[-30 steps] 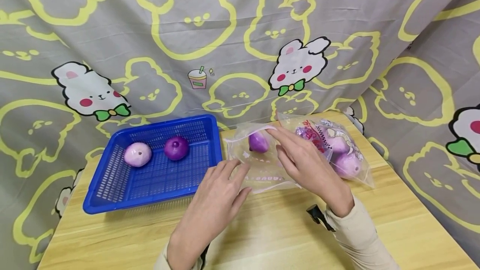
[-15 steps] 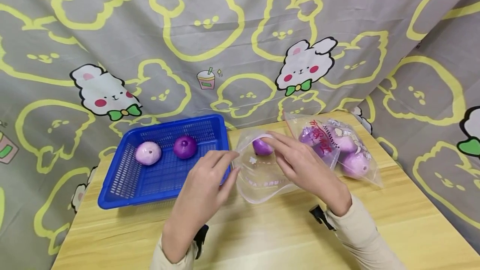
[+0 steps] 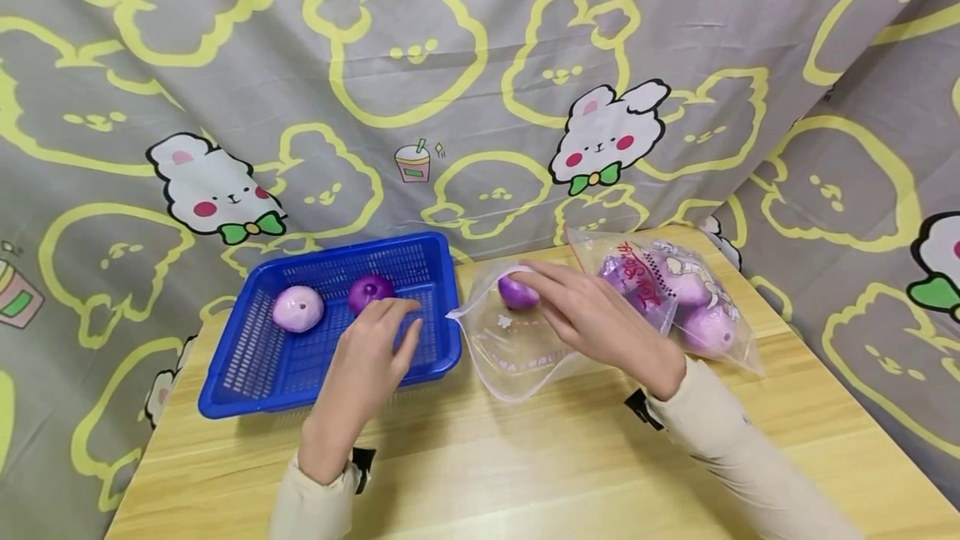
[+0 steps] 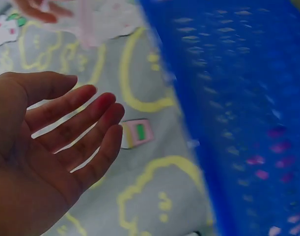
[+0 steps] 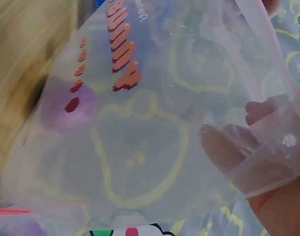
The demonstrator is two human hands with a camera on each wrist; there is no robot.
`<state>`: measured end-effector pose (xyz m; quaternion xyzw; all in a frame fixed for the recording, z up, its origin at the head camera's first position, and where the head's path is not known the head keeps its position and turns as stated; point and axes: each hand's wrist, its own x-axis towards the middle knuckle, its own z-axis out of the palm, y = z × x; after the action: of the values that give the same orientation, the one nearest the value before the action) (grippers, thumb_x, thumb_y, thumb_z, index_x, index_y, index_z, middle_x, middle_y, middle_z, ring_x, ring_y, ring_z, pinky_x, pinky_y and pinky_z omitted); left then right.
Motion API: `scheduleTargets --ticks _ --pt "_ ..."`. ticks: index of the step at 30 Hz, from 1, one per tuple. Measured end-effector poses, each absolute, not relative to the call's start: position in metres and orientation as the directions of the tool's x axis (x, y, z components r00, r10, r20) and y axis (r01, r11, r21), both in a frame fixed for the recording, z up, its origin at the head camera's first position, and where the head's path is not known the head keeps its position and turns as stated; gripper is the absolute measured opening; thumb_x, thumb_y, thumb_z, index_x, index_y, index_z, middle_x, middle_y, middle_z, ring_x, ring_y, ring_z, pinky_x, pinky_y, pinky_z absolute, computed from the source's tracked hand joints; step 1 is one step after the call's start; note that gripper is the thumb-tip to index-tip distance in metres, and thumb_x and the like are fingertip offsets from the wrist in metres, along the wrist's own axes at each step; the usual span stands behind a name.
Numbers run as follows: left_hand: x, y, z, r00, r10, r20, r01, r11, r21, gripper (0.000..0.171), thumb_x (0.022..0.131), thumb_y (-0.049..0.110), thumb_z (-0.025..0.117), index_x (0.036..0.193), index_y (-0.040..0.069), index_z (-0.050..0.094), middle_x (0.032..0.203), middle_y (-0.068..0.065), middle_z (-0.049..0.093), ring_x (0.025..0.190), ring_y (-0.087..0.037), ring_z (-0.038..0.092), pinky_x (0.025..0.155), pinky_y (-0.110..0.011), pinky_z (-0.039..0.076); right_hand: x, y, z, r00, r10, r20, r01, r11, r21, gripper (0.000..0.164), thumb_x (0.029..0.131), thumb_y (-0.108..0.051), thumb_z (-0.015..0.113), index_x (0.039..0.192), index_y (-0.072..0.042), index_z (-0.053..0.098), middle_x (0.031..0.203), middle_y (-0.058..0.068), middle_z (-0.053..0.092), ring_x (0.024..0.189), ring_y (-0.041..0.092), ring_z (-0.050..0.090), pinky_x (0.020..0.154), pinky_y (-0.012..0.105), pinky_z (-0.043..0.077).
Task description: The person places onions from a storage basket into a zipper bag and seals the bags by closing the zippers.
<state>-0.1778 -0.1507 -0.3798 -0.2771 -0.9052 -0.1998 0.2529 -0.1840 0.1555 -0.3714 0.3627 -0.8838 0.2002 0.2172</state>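
A clear zip bag (image 3: 517, 361) with a pale edge lies on the table, its mouth spread toward me. One purple onion (image 3: 517, 293) is inside it. My right hand (image 3: 600, 322) pinches the bag's far edge, and the right wrist view shows the fingers (image 5: 228, 147) through the plastic. My left hand (image 3: 360, 365) hovers over the blue basket (image 3: 262, 405), its fingers loosely bent and holding nothing. Partly behind it sits a dark purple onion (image 3: 366, 290), with a pale purple onion (image 3: 297, 309) to its left. In the left wrist view the palm (image 4: 41, 167) is bare.
A second clear bag (image 3: 738, 348) with red lettering stands at the right, holding several purple onions (image 3: 708, 330). The wooden table (image 3: 525, 473) runs back to a grey patterned curtain (image 3: 465, 48). A black strap (image 3: 363, 467) shows at the left cuff.
My left hand has let go of the bag's left edge and moved left over the basket. The bag's mouth has been spread wider. My right hand keeps its hold.
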Motion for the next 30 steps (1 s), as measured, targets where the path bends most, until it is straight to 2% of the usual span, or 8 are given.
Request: scheduleTargets --ticks 10,16,20,21,24,27,28,30 --pt "-0.215 -0.177 -0.411 -0.789 0.353 0.503 0.515 0.827 0.226 0.019 0.088 0.007 0.071 0.106 0.000 0.069 0.107 -0.018 0.066 0.098 -0.038 0.063 0.079 -0.053 0.054 -0.206 0.155 -0.383 -0.574 -0.591 0.567 -0.767 0.630 -0.119 0.046 0.091 -0.002 0.055 0.135 -0.010 0.059 0.138 0.015 0.058 0.115 0.032 0.063 0.082 0.043 0.057" --pt "-0.232 -0.191 -0.429 -0.830 0.320 0.456 0.451 0.866 0.215 0.033 0.084 0.006 0.073 0.114 -0.003 0.064 0.117 -0.024 0.060 0.102 -0.045 0.058 0.078 -0.059 0.052 -0.211 0.154 -0.392 -0.542 -0.595 0.594 -0.775 0.627 -0.080 0.047 0.087 0.000 0.055 0.132 -0.009 0.061 0.135 0.015 0.060 0.107 0.032 0.066 0.066 0.038 0.057" --pt "-0.241 -0.199 -0.435 -0.865 0.305 0.399 0.400 0.898 0.181 0.051 0.081 0.007 0.076 0.126 -0.004 0.056 0.127 -0.031 0.053 0.106 -0.052 0.054 0.079 -0.063 0.050 -0.212 0.152 -0.393 -0.532 -0.601 0.597 -0.784 0.615 -0.081 0.048 0.088 0.000 0.055 0.134 -0.009 0.059 0.134 0.014 0.061 0.113 0.031 0.064 0.095 0.047 0.050" --pt "-0.243 -0.200 -0.435 -0.875 0.305 0.376 0.388 0.906 0.167 0.055 0.080 0.008 0.077 0.129 -0.004 0.054 0.128 -0.032 0.051 0.107 -0.053 0.054 0.079 -0.064 0.050 -0.212 0.152 -0.393 -0.529 -0.601 0.599 -0.785 0.614 -0.078 0.048 0.087 0.000 0.055 0.135 -0.009 0.059 0.134 0.014 0.061 0.114 0.031 0.064 0.094 0.046 0.050" --pt "-0.246 -0.203 -0.430 -0.909 0.306 0.283 0.352 0.927 0.129 0.062 0.082 0.012 0.077 0.134 -0.004 0.048 0.131 -0.034 0.046 0.109 -0.056 0.051 0.077 -0.065 0.050 -0.211 0.152 -0.393 -0.524 -0.600 0.604 -0.789 0.610 -0.078 0.049 0.087 0.001 0.056 0.135 -0.009 0.059 0.134 0.015 0.061 0.116 0.031 0.063 0.107 0.053 0.038" --pt "-0.247 -0.201 -0.420 -0.931 0.317 0.178 0.339 0.934 0.110 0.062 0.084 0.016 0.076 0.134 -0.004 0.046 0.130 -0.035 0.045 0.108 -0.057 0.051 0.074 -0.065 0.051 -0.209 0.153 -0.393 -0.518 -0.597 0.613 -0.787 0.614 -0.066 0.048 0.087 0.000 0.057 0.133 -0.009 0.060 0.132 0.016 0.062 0.115 0.031 0.063 0.113 0.054 0.030" --pt "-0.247 -0.200 -0.417 -0.935 0.321 0.153 0.339 0.935 0.105 0.061 0.085 0.017 0.076 0.133 -0.005 0.047 0.129 -0.035 0.045 0.108 -0.057 0.051 0.074 -0.065 0.051 -0.208 0.153 -0.393 -0.518 -0.598 0.612 -0.788 0.612 -0.068 0.047 0.087 0.000 0.056 0.133 -0.009 0.060 0.132 0.016 0.062 0.116 0.031 0.063 0.117 0.057 0.021" --pt "-0.247 -0.199 -0.409 -0.937 0.330 0.117 0.342 0.935 0.093 0.056 0.084 0.017 0.077 0.128 -0.005 0.051 0.125 -0.034 0.048 0.106 -0.057 0.053 0.073 -0.065 0.051 -0.208 0.152 -0.393 -0.521 -0.600 0.607 -0.786 0.614 -0.067 0.047 0.087 0.000 0.056 0.133 -0.009 0.060 0.132 0.016 0.062 0.116 0.031 0.063 0.118 0.054 0.021"
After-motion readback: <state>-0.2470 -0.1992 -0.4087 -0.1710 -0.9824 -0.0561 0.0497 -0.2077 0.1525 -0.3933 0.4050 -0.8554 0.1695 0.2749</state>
